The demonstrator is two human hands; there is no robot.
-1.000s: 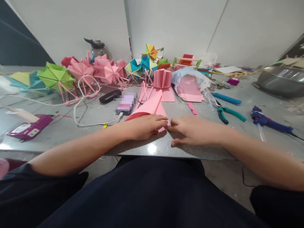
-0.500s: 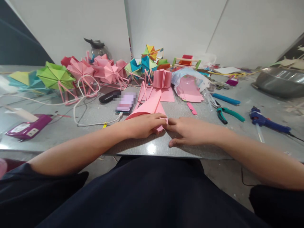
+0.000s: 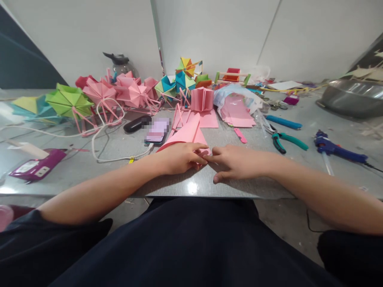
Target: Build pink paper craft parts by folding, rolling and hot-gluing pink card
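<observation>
Pressing flat on the folded pink paper (image 3: 187,137), the left hand (image 3: 179,158) pins it to the counter (image 3: 89,167) near the edge, while the right hand (image 3: 236,162), fingertips narrowed to a pinch, meets its right corner, apparently creasing it. Pliers (image 3: 287,140) lie right.

I have one view only, from the camera on the person's head. It looks forward and down across the table (image 3: 89,167) toward the white wall (image 3: 215,36) at the far side. The left hand (image 3: 176,158) and right hand (image 3: 236,162) sit close below the lens, mid-frame; the lap fills the bottom. With no second view, nothing overlaps.
</observation>
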